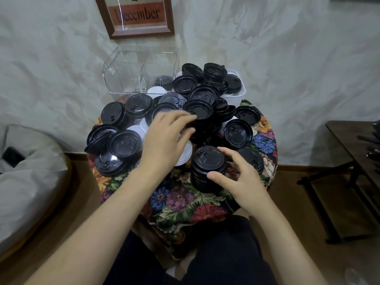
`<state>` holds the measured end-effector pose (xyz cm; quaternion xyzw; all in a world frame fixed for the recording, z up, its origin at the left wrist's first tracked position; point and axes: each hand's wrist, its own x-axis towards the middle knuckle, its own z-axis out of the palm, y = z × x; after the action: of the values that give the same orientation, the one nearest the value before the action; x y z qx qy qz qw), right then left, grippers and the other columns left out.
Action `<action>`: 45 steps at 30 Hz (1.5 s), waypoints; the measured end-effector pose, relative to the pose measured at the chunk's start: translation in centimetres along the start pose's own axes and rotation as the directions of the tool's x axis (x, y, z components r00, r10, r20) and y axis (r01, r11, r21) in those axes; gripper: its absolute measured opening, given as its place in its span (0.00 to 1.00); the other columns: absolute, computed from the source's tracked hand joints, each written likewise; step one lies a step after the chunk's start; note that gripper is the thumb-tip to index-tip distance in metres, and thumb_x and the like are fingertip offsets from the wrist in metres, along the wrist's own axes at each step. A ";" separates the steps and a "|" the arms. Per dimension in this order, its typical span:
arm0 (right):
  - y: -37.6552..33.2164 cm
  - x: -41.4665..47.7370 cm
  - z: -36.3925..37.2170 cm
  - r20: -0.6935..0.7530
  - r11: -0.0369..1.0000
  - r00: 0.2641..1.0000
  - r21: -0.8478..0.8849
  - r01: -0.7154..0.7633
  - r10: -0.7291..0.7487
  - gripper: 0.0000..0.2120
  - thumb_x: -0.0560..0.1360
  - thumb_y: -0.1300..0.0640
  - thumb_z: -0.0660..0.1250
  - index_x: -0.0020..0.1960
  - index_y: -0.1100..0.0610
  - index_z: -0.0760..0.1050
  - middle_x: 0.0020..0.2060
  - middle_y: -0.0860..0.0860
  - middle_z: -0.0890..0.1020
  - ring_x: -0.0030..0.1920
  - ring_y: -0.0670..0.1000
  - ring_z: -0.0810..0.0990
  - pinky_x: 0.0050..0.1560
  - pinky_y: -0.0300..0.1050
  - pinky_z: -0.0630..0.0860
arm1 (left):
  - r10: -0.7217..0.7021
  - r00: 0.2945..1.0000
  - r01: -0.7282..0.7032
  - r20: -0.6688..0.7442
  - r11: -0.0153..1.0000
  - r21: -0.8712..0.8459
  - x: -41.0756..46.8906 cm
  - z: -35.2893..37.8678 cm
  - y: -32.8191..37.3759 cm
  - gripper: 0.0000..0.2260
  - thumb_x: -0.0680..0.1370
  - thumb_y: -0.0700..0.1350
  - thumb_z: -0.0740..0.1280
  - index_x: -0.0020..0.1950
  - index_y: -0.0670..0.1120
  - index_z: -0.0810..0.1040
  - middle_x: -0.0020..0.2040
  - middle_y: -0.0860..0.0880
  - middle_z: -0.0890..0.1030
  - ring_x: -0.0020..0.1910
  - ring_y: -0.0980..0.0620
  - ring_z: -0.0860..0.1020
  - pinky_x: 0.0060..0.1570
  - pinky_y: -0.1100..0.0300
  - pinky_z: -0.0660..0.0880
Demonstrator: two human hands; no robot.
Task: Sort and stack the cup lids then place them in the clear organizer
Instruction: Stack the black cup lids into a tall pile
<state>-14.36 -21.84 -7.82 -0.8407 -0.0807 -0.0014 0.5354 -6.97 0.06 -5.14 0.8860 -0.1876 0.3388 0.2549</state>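
Stacking step, judged. Stack of black lids (207, 169) is gripped at its side by right hand (242, 179), fingers curled round it. Behind the stack, left hand (164, 138) is spread open, nothing held, at a loose lid (198, 110). Clear organizer (123, 79) is set well behind-left of the stack. Next: lid to be pinched & seated on top.

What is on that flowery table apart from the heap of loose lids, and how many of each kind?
Clear organizer: 1
White tub: 1
Upright stack of black lids at the front: 1
Hands: 2, the left hand and the right hand
Total: 5
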 end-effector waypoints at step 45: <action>-0.1 -0.2 0.1 0.007 0.999 1.000 0.031 0.009 -0.009 0.29 0.74 0.43 0.77 0.71 0.32 0.70 0.68 0.34 0.77 0.68 0.37 0.75 0.71 0.50 0.73 | -0.465 0.751 0.652 0.469 0.415 -0.634 -2.7 -2.2 3.6 0.10 0.86 0.46 0.63 0.62 0.52 0.83 0.54 0.54 0.86 0.52 0.59 0.82 0.42 0.68 0.75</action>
<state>-14.62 -21.75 -7.80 -0.8319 -0.0862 0.0004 0.5482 -11.84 -1.07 -4.46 0.7307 -0.0316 0.0196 0.6817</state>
